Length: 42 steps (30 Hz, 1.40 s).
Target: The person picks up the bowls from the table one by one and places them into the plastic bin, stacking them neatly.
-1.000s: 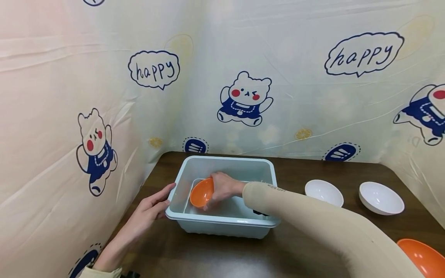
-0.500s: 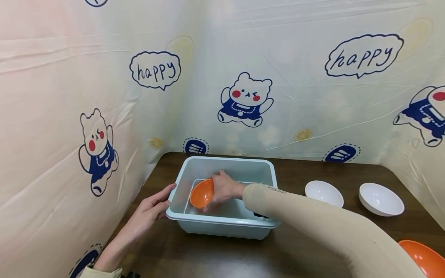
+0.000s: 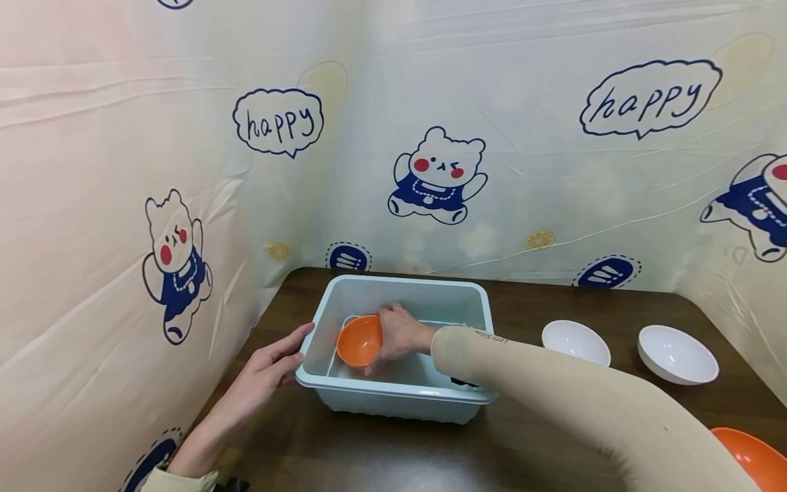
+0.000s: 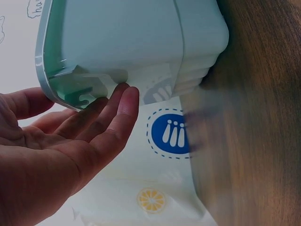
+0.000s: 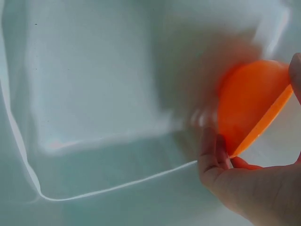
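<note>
A pale blue-green plastic basin (image 3: 393,388) stands on the dark wooden table. My left hand (image 3: 261,372) holds its left side, the thumb at the rim and the fingers under it against the outer wall (image 4: 122,37). Inside the basin, toward its left end, my right hand (image 3: 398,336) grips an orange bowl (image 3: 356,342) by its right edge. In the right wrist view the orange bowl (image 5: 251,101) is tilted, with thumb and fingers on its rim close over the basin floor (image 5: 103,94).
Two white bowls (image 3: 576,340) (image 3: 678,354) rest on the table right of the basin, the nearer one partly behind the right sleeve (image 3: 553,389). Another orange bowl (image 3: 757,456) is cut off at the lower right corner. A printed curtain (image 3: 522,171) surrounds the table at the back and sides.
The orange bowl in the basin has turned slightly, its opening showing a little wider. My right fingers have shifted a little along its edge. My left hand stays on the rim.
</note>
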### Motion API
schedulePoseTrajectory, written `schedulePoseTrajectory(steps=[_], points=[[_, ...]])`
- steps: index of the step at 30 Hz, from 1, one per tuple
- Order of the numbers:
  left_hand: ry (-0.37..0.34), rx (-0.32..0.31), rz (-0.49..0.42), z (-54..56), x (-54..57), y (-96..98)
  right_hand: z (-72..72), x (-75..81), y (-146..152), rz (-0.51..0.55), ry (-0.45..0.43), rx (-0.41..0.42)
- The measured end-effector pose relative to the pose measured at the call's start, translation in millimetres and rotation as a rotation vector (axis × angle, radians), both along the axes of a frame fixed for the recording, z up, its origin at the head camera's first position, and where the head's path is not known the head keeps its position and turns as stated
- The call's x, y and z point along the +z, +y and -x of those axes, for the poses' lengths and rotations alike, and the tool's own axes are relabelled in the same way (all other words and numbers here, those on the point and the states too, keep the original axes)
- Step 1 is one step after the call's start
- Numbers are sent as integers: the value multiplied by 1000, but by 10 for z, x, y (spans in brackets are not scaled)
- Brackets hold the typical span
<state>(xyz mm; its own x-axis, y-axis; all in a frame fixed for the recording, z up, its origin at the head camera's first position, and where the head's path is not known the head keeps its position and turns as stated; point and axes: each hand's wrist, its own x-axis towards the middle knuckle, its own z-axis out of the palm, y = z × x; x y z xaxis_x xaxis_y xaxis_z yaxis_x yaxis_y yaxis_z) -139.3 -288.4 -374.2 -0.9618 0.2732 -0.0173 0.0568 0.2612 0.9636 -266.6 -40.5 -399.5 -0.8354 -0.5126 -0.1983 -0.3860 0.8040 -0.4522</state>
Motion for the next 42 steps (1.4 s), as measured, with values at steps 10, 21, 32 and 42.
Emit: schedulePoseTrajectory(steps=[10, 21, 32, 42], points=[[1, 5, -5, 0, -2, 5, -7, -23, 4, 6, -6, -22], [-2, 10, 2, -11, -4, 6, -6, -35, -6, -5, 3, -25], [-8, 14, 11, -16, 6, 3, -3, -31, -7, -8, 0, -16], [4, 15, 4, -28, 0, 6, -16, 108, 37, 40, -39, 20]])
